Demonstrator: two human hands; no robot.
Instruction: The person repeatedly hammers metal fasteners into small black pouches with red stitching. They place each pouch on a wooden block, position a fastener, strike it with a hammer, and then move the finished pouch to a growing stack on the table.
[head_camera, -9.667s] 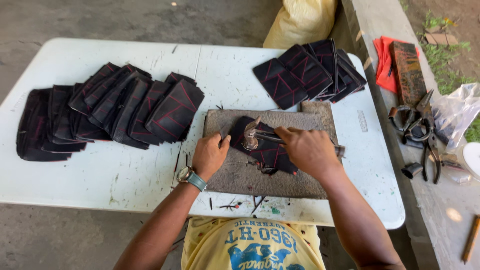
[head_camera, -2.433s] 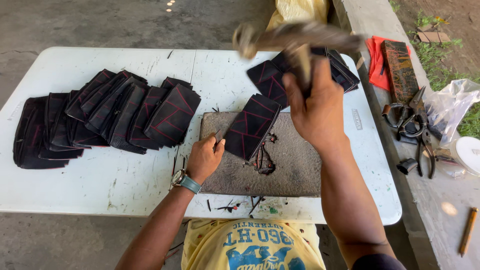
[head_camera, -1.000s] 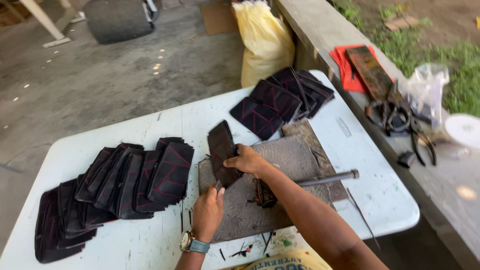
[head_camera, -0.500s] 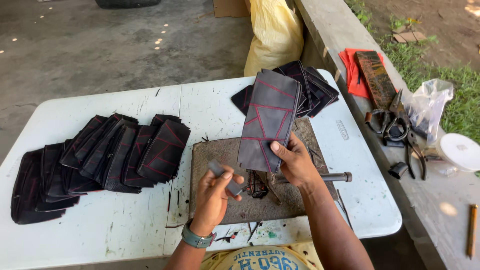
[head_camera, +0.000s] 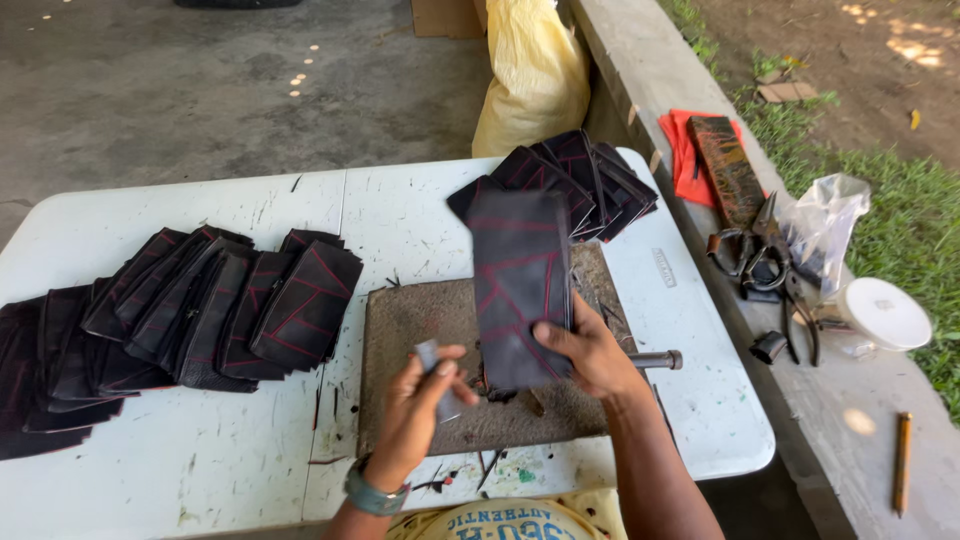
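Two hands lifted: our right hand (head_camera: 590, 355) pinches a stitched black panel (head_camera: 520, 285) upright; our left hand (head_camera: 420, 400) grips a small grey piece (head_camera: 432, 358); bare table edge (head_camera: 700, 440) close by.

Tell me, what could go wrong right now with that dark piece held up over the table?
The right hand pinches the black red-stitched leather piece only by its lower edge, so it might slip. The metal hammer handle lies close to the white table's edge and could roll off.

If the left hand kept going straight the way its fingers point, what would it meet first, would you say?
Probably the black red-stitched piece held up by the right hand; the left hand points toward its lower edge, though depth is hard to judge.
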